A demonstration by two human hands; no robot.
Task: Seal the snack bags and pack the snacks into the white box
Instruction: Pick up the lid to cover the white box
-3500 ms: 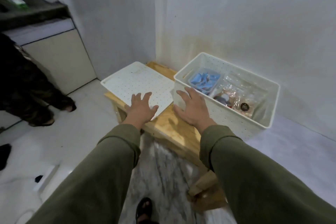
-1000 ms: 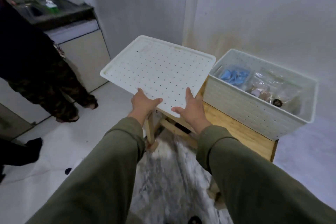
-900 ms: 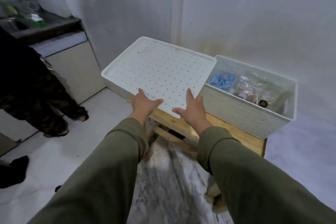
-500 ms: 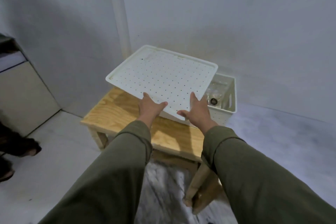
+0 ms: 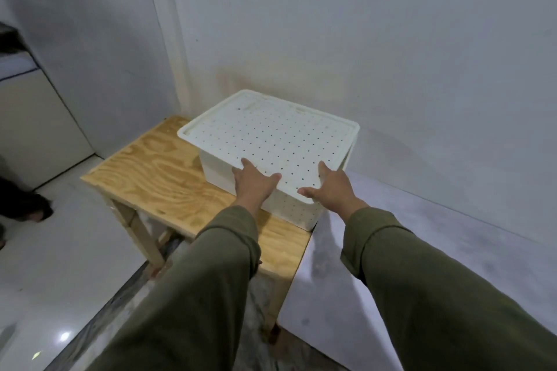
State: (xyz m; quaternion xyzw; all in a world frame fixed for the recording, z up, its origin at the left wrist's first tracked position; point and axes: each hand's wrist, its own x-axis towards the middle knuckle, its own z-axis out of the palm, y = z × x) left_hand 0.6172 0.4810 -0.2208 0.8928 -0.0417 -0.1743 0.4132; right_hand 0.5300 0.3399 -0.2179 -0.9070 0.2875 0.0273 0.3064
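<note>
Olive sleeves reach forward; the left hand point(image 5: 254, 185) and right hand point(image 5: 333, 190) lie flat, fingers apart, on the near edge of the perforated lid point(image 5: 271, 135); it covers the white box point(image 5: 289, 209), standing on the plywood surface point(image 5: 156, 178).

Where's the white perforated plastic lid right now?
White perforated lid sits atop the white box, at the wooden table's right end; both hands at its near edge.

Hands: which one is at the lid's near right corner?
The right hand, with fingers along the lid's right edge. The left hand lies further left on the near edge.
</note>
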